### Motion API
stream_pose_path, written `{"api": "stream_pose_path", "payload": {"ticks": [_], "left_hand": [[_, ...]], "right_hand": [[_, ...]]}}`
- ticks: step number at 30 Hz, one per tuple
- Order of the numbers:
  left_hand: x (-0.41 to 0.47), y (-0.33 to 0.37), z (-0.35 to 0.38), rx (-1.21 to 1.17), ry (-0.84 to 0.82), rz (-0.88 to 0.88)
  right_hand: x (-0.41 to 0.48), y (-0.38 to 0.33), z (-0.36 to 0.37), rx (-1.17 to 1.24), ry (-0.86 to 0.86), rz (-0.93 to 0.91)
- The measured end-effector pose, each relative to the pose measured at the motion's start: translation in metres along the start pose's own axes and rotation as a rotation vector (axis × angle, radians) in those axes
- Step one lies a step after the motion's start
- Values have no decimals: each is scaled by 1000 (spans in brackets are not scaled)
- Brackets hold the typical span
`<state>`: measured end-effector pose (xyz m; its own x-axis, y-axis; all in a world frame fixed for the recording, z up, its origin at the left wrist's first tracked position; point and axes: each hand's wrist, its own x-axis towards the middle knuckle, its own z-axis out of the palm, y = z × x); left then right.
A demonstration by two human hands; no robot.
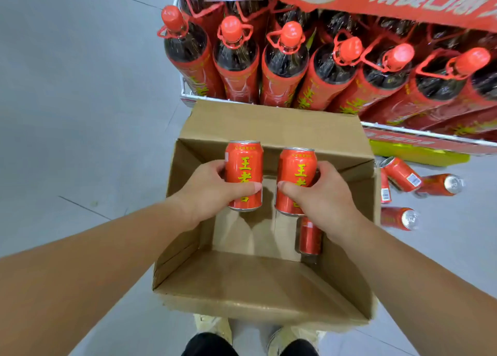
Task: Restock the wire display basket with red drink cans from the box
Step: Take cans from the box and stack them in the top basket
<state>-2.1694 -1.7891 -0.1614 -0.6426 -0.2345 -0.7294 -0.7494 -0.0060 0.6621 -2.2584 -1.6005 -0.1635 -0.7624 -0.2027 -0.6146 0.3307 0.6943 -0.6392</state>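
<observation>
While the cardboard box (242, 283) sits open on the floor, one can (309, 237) lies inside; above it, left hand (212, 191) and right hand (322, 197) each wrap fingers around an upright red can (244, 172) (294, 178). Beyond, bottles (282, 67) fill the wire basket (403, 131).

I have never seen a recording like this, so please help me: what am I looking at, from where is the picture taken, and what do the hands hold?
There is no machine here. One camera sits on a person's head and looks down, so you see their two bare arms. The left hand holds one red can; the right hand holds a second can. Both are above an open cardboard box on the floor, where one more can lies. Several loose cans lie on the floor to the right. Behind stands a white wire basket with big red-capped bottles.
</observation>
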Motion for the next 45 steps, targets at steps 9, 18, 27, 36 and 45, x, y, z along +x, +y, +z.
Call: {"api": "stream_pose_path", "payload": {"ticks": [9,18,27,36,45], "left_hand": [[-137,135,-33,-21,53,117],[-296,286,-71,-14,86,354],[-440,433,-112,5,57,657],[-529,553,-133,-4,61,864],[-543,658,-128,-33,255,911]], "right_hand": [[-120,-121,-104,51,120,-128],[-266,-264,-218,201,277,-248],[-402,-401,-305,202,423,-456],[-483,-490,-376,226,504,-567],[-475,-548,-457,204,536,-659]]}}
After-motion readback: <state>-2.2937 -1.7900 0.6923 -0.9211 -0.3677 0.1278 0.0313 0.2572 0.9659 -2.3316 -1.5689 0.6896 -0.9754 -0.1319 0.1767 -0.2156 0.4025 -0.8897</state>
